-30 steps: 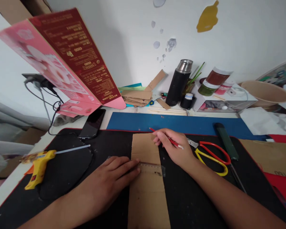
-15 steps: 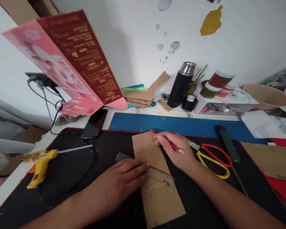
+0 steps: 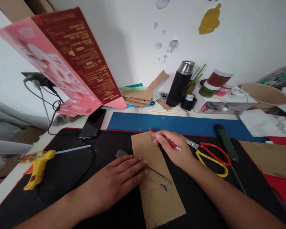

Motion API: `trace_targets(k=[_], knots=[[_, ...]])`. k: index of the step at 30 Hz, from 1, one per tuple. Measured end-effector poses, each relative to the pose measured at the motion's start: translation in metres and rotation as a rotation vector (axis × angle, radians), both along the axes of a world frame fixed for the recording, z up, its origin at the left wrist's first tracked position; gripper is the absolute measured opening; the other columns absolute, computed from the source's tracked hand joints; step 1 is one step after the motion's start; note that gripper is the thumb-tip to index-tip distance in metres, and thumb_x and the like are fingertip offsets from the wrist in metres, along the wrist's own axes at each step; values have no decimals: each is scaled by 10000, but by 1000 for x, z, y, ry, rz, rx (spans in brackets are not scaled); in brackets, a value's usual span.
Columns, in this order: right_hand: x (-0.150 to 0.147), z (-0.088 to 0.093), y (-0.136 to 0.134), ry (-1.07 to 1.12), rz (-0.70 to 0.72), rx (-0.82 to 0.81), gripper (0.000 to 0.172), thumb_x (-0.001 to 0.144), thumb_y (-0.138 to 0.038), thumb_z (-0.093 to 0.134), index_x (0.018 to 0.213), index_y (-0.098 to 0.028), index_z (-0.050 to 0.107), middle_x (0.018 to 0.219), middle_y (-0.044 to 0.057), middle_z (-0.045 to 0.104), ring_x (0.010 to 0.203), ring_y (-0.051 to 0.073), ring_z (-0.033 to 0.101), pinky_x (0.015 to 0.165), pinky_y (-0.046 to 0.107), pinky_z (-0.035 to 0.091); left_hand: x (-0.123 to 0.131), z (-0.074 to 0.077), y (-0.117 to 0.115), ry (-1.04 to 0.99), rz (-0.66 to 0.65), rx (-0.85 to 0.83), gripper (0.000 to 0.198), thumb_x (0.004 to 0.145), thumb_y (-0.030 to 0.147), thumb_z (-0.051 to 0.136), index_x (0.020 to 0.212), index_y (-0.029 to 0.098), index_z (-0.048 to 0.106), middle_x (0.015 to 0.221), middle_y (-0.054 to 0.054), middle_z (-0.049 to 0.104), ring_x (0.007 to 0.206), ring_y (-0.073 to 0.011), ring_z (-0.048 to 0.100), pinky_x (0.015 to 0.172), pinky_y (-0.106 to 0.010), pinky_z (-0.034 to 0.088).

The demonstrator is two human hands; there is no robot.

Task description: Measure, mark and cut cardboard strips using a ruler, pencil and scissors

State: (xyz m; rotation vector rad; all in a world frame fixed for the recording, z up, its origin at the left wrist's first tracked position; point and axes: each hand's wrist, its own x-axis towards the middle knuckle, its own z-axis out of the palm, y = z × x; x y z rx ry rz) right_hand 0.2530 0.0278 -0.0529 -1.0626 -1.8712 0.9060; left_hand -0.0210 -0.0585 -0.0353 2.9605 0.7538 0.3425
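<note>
My left hand (image 3: 124, 181) lies flat with its fingers stretched out over a clear ruler (image 3: 161, 179), pressing it against a strip of brown cardboard (image 3: 163, 205). The ruler crosses the strip at a slant; its middle is hidden under my fingers and its left end pokes out over the black mat. Between the fingers of my right hand (image 3: 176, 148) is a red pencil (image 3: 170, 142), with its point toward the strip's far end. That hand rests at the strip's upper right edge. Just right of it lie scissors (image 3: 213, 160) with red and yellow handles.
A yellow glue gun (image 3: 39, 170) and a phone (image 3: 92, 124) lie at the left. A green-handled tool (image 3: 226, 143) sits beyond the scissors. Along the back stand a pink and red folded box (image 3: 78, 54), a black flask (image 3: 180, 84) and paint jars (image 3: 214, 83).
The ruler has turned slightly on the cardboard, its right end now nearer to me. My left hand has shifted a little with it. My right hand still holds the pencil in nearly the same place.
</note>
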Motion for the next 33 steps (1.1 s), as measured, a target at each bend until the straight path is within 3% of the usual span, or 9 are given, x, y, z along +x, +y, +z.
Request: trace_targets(k=[6,9,15,18,21,28,33], knots=[[0,1,0,-2,2,6,289,1102,-428,562,1006,-254,771,877,19,791,827,196,741,797,329,552,-10,3,3,72,83,135,461,1069,84,452,1512,121,578,1468,-129,698,1319,-273,629,1120,-430,492],[0,1,-1,-9,4,6,283,1104,-422,557,1007,-258,766,880,17,789,833,193,742,801,331,551,-8,7,7,115,45,233,425,1064,65,439,1449,78,619,1405,-136,732,1200,-281,665,1025,-419,519],[-1,1,0,-23,5,5,295,1108,-426,547,1001,-263,768,878,20,790,829,196,741,796,342,551,-8,8,12,147,-24,270,416,1038,40,453,1415,31,630,1366,-183,737,1012,-261,708,847,-392,577],[0,0,0,-23,8,10,292,1106,-429,546,1013,-268,770,877,18,789,825,197,738,801,350,554,-13,7,17,127,-14,288,414,1044,38,442,1413,27,631,1330,-185,753,1039,-270,719,838,-387,605],[0,0,1,-27,-1,16,293,1102,-439,549,1009,-274,773,871,18,790,823,202,737,798,356,556,-20,5,21,71,4,284,418,1056,49,455,1439,54,624,1303,-172,767,1120,-274,725,928,-407,622],[-2,0,2,-31,0,14,280,1097,-424,556,1013,-270,775,877,20,792,821,200,739,792,351,551,-31,-5,16,-60,71,275,477,1109,81,363,1552,67,539,1515,-159,662,1457,-272,579,1094,-418,601],[-1,0,2,-28,1,11,270,1092,-419,564,1016,-271,777,875,18,793,820,203,741,795,344,558,-26,-9,17,-54,87,223,486,1118,100,383,1590,90,500,1506,-147,670,1427,-264,615,1061,-405,623]])
